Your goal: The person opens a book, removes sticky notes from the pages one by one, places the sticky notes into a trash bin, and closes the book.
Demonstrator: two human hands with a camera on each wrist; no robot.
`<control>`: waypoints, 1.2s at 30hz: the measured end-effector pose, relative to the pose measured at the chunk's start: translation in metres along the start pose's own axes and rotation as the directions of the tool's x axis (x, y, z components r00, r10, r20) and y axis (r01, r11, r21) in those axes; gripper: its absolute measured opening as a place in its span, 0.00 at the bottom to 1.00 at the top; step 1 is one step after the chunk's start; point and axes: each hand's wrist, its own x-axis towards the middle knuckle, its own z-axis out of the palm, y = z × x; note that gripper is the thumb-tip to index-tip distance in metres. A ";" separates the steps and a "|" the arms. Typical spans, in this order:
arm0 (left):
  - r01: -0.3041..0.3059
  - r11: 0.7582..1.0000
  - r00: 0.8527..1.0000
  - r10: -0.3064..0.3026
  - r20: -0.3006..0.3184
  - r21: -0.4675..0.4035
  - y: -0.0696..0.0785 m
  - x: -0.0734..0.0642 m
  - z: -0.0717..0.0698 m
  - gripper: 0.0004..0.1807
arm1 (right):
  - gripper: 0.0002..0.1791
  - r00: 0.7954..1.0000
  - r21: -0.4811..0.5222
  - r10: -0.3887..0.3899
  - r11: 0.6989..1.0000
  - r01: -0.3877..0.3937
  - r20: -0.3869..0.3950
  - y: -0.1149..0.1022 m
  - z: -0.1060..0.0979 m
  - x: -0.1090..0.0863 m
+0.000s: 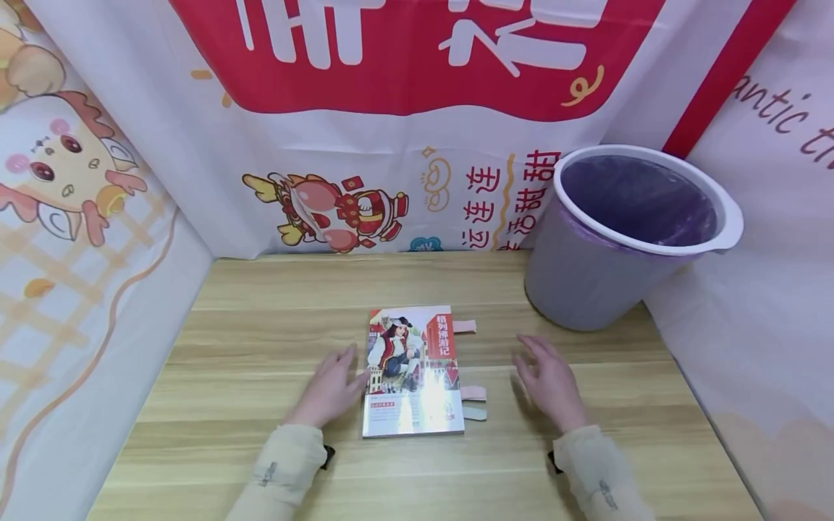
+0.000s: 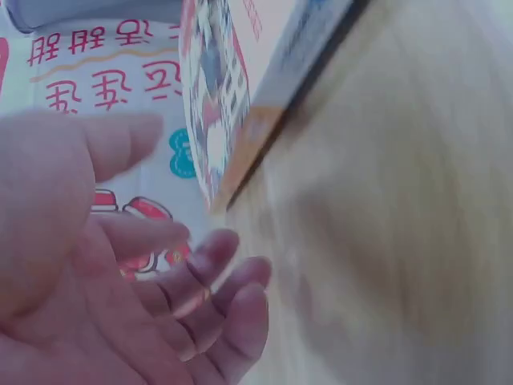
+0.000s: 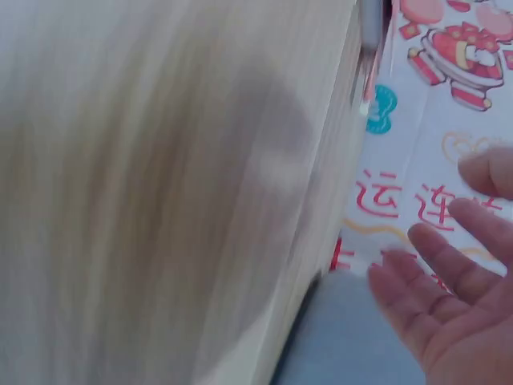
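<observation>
A paperback book with a costumed figure on its cover lies flat on the wooden table. Pink and pale green paper tabs stick out from its right side. Just left of the book is my left hand, its fingers relaxed and nothing in them. In the left wrist view that hand appears beside the book's edge. My right hand hovers over the table to the right of the tabs, apart from them. Its fingers look loosely bent and hold nothing in the right wrist view.
A grey waste bin with a white rim and a purple liner stands at the table's back right corner. Printed cloth hangs behind the table and along both sides. The wooden tabletop extends around the book.
</observation>
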 end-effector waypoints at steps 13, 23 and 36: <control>0.118 0.966 0.991 -0.130 -0.036 -0.229 0.013 -0.007 0.026 0.40 | 0.13 0.926 0.252 0.298 0.901 -0.353 0.234 -0.054 0.046 -0.028; 0.106 0.971 0.989 -0.125 -0.079 -0.214 0.016 -0.006 0.042 0.40 | 0.17 0.915 0.135 0.311 0.926 -0.353 0.256 -0.065 0.070 -0.042; 0.127 0.966 0.987 -0.146 -0.073 -0.227 0.023 -0.006 0.047 0.40 | 0.16 0.942 0.149 0.272 0.941 -0.303 0.197 -0.069 0.069 -0.044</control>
